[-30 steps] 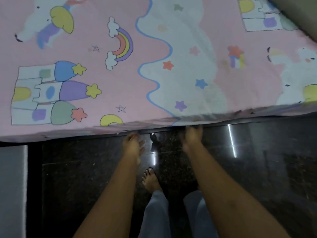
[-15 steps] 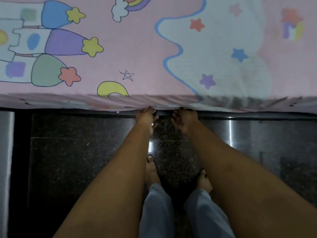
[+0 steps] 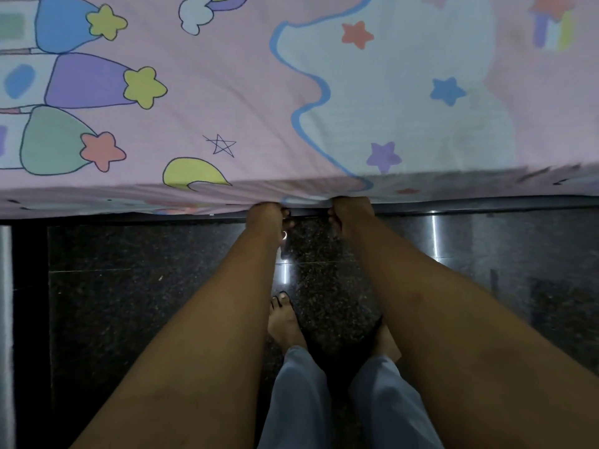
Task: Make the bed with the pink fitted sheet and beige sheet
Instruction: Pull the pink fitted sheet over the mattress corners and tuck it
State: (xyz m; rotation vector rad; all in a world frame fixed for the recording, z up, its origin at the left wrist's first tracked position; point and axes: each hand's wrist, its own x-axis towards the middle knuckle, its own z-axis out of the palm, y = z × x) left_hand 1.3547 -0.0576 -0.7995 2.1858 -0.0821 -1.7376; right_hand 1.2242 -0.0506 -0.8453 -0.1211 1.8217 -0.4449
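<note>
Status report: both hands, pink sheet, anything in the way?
Left hand, right hand: both grip pink fitted sheet at its hem. Its top lies spread, lightly creased. Nothing in the way.

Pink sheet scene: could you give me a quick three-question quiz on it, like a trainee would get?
1. True or false: the left hand and right hand both grip the lower edge of the pink fitted sheet.
2. Which print lies nearest the left hand? A yellow moon; B blue star; C rainbow.
3. Fill in: the foot stands ___ on the dark floor.
Key: 1 true; 2 A; 3 bare.
</note>
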